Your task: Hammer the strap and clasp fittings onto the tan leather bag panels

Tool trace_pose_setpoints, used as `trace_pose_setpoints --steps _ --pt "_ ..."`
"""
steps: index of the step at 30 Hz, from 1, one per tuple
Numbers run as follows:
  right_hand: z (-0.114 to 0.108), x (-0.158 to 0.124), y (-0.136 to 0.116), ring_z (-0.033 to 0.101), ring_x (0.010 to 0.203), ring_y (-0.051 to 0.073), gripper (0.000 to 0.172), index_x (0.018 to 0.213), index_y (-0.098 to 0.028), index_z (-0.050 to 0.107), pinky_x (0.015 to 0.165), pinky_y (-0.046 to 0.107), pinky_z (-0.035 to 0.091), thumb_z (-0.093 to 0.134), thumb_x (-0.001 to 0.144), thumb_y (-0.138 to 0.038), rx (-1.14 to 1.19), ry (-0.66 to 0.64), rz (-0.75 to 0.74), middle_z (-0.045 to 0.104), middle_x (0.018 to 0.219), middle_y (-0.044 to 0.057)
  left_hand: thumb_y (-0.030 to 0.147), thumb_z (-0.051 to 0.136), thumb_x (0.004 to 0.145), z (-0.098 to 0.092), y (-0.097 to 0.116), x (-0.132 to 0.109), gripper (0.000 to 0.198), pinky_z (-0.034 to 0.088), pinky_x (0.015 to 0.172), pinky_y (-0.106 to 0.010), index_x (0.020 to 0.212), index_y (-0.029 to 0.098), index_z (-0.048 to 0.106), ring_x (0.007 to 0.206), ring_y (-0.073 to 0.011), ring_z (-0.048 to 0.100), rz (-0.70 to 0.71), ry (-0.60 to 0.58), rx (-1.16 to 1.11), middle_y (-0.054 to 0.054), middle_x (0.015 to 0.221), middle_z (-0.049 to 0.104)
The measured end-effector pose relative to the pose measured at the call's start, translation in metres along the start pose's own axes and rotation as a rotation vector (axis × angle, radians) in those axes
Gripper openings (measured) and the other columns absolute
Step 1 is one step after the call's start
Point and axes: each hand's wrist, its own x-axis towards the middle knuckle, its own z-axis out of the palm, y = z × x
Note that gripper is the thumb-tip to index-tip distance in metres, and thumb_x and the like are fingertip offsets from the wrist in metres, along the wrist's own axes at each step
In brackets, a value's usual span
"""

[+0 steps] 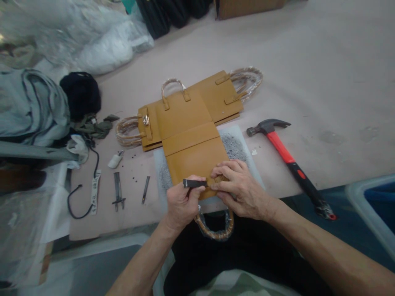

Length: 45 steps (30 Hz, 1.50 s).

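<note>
A tan leather bag panel (193, 154) lies on a white pad (239, 144) at the table's near edge. Its plastic-wrapped handle (216, 230) hangs over that edge. My left hand (182, 203) is closed round a short dark metal tool (193, 183), whose tip lies against the panel's near end. Pressed flat on the same end, my right hand (239, 187) holds down a small tan tab with its fingers close together. More tan bag pieces (216, 96) with wrapped handles lie stacked behind.
A red-handled claw hammer (288, 158) lies right of the pad. Left of it lie two thin metal tools (119, 191), a small white object (115, 161) and a black cord (77, 205). Cloth and plastic bags pile at the far left. A blue bin (379, 205) stands at the right.
</note>
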Motion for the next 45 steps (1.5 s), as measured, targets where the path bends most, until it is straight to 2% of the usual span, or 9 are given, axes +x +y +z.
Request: trace_pose_setpoints --steps 5,13,21,27,31,33,37,41,45 --pt "0.0 -0.001 0.001 0.055 0.116 0.029 0.016 0.094 -0.023 0.072 0.101 0.054 0.037 0.058 0.087 -0.017 0.048 0.055 -0.014 0.066 0.115 0.008 0.016 0.064 0.091 0.001 -0.001 0.001 0.01 0.063 0.077 -0.024 0.096 0.017 0.073 0.082 -0.0165 0.077 0.021 0.003 0.026 -0.005 0.091 0.08" --pt "-0.002 -0.006 0.006 0.062 0.1 0.022 0.017 0.089 -0.024 0.067 0.095 0.046 0.047 0.054 0.09 -0.013 0.278 0.301 -0.016 0.069 0.101 0.006 0.021 0.063 0.091 0.007 -0.005 -0.003 0.01 0.064 0.075 -0.027 0.094 0.017 0.071 0.079 -0.0175 0.077 -0.023 0.059 0.024 -0.005 0.088 0.08" --pt "0.0 -0.01 0.0 0.064 0.098 0.022 0.016 0.089 -0.022 0.068 0.089 0.043 0.051 0.055 0.09 -0.013 0.228 0.341 -0.031 0.07 0.098 0.006 0.02 0.063 0.091 0.008 -0.008 -0.005 0.01 0.062 0.074 -0.025 0.097 0.017 0.07 0.079 -0.0166 0.076 0.089 0.053 0.067 -0.005 0.089 0.079" --pt "-0.031 -0.038 0.015 0.064 0.101 0.029 0.015 0.094 -0.02 0.068 0.091 0.047 0.05 0.055 0.09 -0.017 -0.239 0.466 0.227 0.07 0.105 0.013 0.018 0.061 0.091 0.008 -0.007 -0.002 0.009 0.061 0.074 -0.024 0.097 0.019 0.068 0.078 -0.0165 0.076 0.141 0.004 0.093 -0.004 0.088 0.078" --pt "-0.064 -0.067 0.04 0.061 0.1 0.039 0.024 0.101 -0.013 0.066 0.087 0.053 0.048 0.058 0.086 -0.03 -0.572 0.282 0.69 0.066 0.107 0.024 0.016 0.061 0.09 0.01 -0.009 -0.002 0.011 0.06 0.075 -0.025 0.098 0.019 0.067 0.079 -0.017 0.076 0.149 0.003 0.07 -0.004 0.088 0.077" --pt "-0.075 -0.074 0.047 0.061 0.089 0.035 0.019 0.093 -0.016 0.062 0.079 0.048 0.048 0.059 0.084 -0.032 -0.474 0.171 0.918 0.064 0.094 0.02 0.017 0.06 0.09 0.012 -0.01 -0.002 0.01 0.06 0.074 -0.026 0.097 0.02 0.067 0.079 -0.0178 0.075 0.152 0.001 0.075 -0.004 0.086 0.077" --pt "-0.086 -0.063 0.039 0.054 0.065 0.02 0.014 0.075 -0.023 0.05 0.061 0.034 0.046 0.063 0.076 -0.028 0.167 0.143 1.182 0.053 0.069 0.004 0.017 0.057 0.091 0.014 -0.01 -0.002 0.008 0.058 0.071 -0.027 0.092 0.019 0.065 0.075 -0.0189 0.074 0.139 -0.019 0.086 -0.006 0.083 0.075" --pt "-0.092 -0.044 0.0 0.038 0.046 0.011 0.019 0.074 -0.024 0.044 0.044 0.026 0.039 0.054 0.084 -0.037 0.438 0.104 1.152 0.042 0.06 -0.004 0.016 0.057 0.09 0.014 -0.008 -0.001 0.008 0.056 0.068 -0.027 0.089 0.02 0.064 0.073 -0.0188 0.073 0.127 -0.009 0.091 -0.005 0.079 0.073" --pt "-0.099 -0.033 -0.053 0.035 0.042 0.01 0.035 0.085 -0.024 0.048 0.04 0.024 0.031 0.042 0.096 -0.056 0.395 0.308 0.887 0.041 0.06 -0.006 0.017 0.056 0.089 0.015 -0.009 -0.001 0.008 0.053 0.066 -0.026 0.086 0.02 0.063 0.069 -0.0177 0.07 0.109 -0.016 0.086 -0.004 0.075 0.071"
